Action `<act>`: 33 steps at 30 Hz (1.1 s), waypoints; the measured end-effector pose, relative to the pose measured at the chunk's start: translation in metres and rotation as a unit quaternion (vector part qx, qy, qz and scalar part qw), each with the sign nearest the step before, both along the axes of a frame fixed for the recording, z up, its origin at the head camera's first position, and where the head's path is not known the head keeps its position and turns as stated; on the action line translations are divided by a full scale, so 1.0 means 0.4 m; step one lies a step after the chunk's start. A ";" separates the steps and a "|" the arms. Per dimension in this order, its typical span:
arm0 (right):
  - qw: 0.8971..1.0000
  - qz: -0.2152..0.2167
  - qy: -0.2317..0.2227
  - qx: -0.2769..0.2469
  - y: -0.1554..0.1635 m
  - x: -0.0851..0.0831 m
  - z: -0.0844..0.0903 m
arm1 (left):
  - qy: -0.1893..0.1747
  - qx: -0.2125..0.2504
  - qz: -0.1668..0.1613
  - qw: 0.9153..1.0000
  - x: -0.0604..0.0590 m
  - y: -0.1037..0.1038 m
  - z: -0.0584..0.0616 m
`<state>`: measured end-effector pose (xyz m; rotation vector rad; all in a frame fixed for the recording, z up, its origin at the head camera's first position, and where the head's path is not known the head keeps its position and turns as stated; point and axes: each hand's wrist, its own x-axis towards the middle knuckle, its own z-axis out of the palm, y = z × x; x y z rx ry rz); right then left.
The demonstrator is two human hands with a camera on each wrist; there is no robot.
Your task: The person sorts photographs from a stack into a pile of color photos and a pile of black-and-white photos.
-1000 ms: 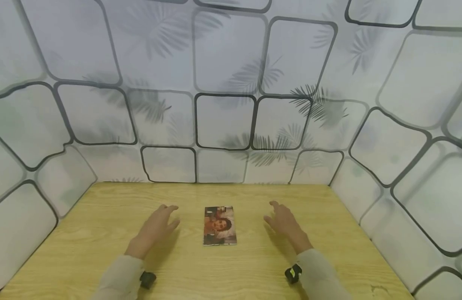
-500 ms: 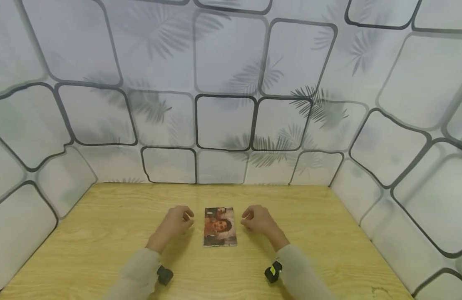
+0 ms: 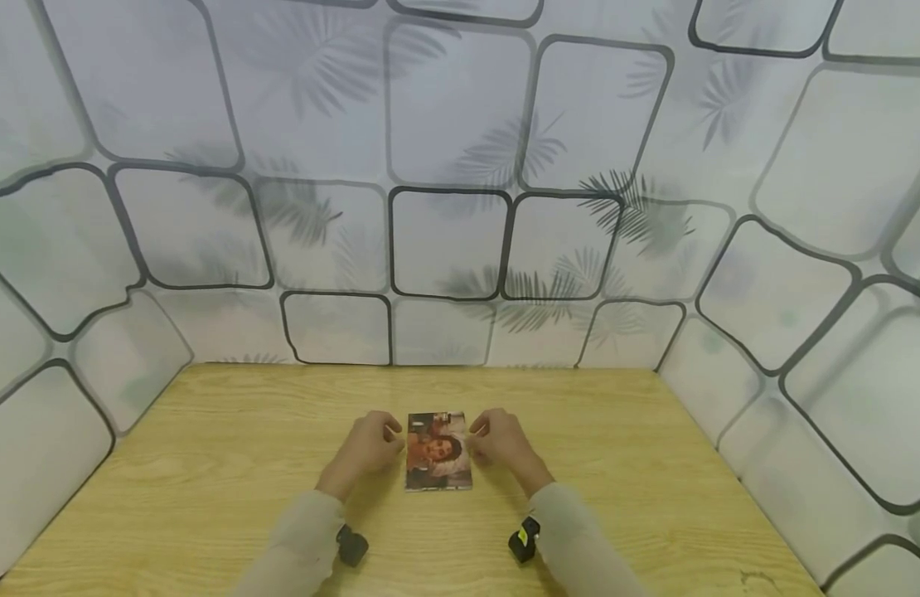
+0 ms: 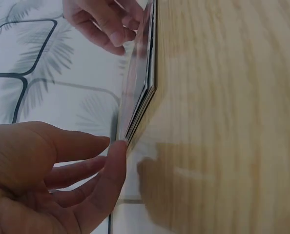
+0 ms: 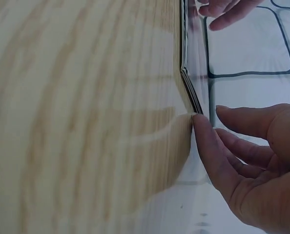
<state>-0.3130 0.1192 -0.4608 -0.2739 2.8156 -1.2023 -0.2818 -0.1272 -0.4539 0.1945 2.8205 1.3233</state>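
Observation:
A thin picture booklet (image 3: 438, 464) lies flat on the wooden table between the two hands, a portrait printed on its cover. Several thin layers show along the booklet's edge (image 4: 149, 90) in the left wrist view. My left hand (image 3: 373, 442) is at its left side, one fingertip at the near corner and the thumb slightly apart. On the opposite side my right hand (image 3: 501, 439) reaches the booklet's edge (image 5: 192, 90) with one fingertip, its thumb held off. Neither hand visibly pinches the booklet. Fingers of both are bent.
The light wooden table (image 3: 206, 464) extends around the hands. Behind it and along both sides stand walls (image 3: 445, 240) patterned with rounded squares and leaves. Each wrist bears a small black camera (image 3: 351, 546).
Both hands have moved inward from either side to the booklet's edges, and their fingers have bent from a more spread pose. The booklet stays in place.

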 end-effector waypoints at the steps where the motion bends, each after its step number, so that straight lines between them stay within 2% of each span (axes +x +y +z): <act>1: 1.000 0.000 -0.009 -0.009 -0.002 0.000 -0.002 | -0.007 0.003 -0.002 1.000 0.001 0.003 -0.001; 3: 0.999 0.006 -0.022 -0.028 -0.005 0.001 -0.003 | -0.012 -0.004 -0.001 1.000 0.003 0.009 -0.003; 8: 0.999 0.017 -0.031 -0.036 -0.011 0.002 -0.003 | -0.018 -0.007 0.006 1.000 0.005 0.021 -0.007; 16: 1.000 0.006 -0.019 -0.007 -0.019 0.009 0.000 | -0.029 0.027 0.007 0.999 0.008 0.034 -0.009; 22: 0.999 -0.010 -0.031 -0.020 -0.027 0.014 -0.006 | -0.046 0.057 0.011 0.997 0.016 0.039 -0.008; 33: 0.999 -0.017 -0.028 -0.019 -0.029 0.017 -0.004 | -0.031 0.058 0.000 0.998 0.022 0.039 -0.004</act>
